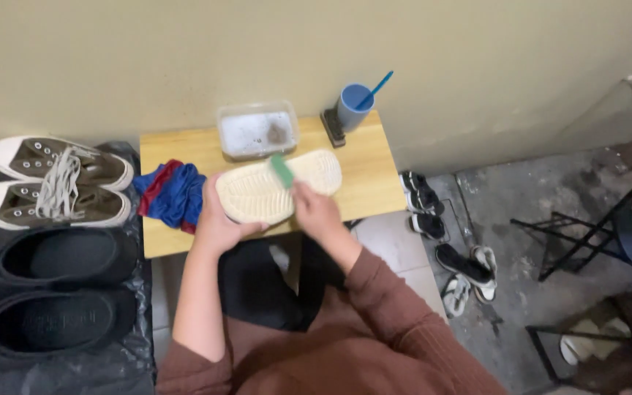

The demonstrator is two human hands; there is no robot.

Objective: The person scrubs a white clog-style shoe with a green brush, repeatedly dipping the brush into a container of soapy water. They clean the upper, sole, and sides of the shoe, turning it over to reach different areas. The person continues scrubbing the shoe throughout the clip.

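Observation:
My left hand (216, 223) grips the heel end of a cream-coloured shoe (261, 194) turned sole up over a small wooden table (363, 172). My right hand (314, 208) holds a small green brush (281, 170) against the ribbed sole near its middle. Both sleeves are reddish brown.
On the table stand a clear plastic tub (257, 129) of cloudy water, a blue cup (352, 107) with a blue toothbrush, a dark brush (333, 127) and a blue-and-red cloth (173, 192). Left lie brown sneakers (49, 179) and black shoes (49, 289) on black plastic. Sandals (462, 267) and metal frames sit right.

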